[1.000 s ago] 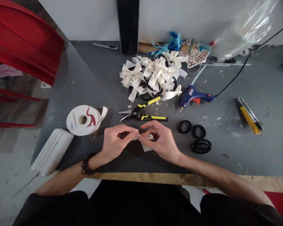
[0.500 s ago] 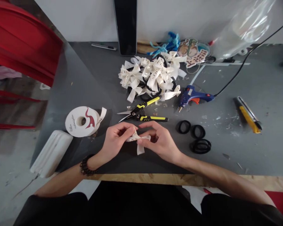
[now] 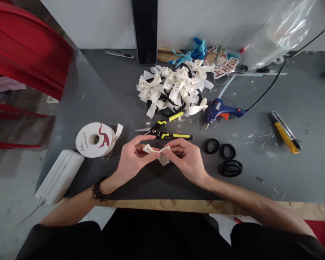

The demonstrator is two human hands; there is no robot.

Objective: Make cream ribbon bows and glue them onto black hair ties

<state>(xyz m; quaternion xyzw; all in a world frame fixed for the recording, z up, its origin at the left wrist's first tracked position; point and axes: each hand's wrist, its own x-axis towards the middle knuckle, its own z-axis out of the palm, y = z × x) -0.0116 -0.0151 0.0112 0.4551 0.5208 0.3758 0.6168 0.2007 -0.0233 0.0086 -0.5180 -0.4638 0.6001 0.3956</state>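
White printed ribbon (image 3: 164,161) pinched between two hands over the grey table (image 3: 260,108).
The left hand (image 3: 131,157) pinches it under the thumb, index finger raised apart; the right hand (image 3: 191,162) grips its other side, thumb against fingers. Beyond lie snips (image 3: 176,137), black bands (image 3: 228,151) to the right, a ribbon spool (image 3: 83,142) to the left.

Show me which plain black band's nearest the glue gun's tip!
The leftmost plain black band, just below the glue gun's tip in the picture; the other plain bands lie farther right.
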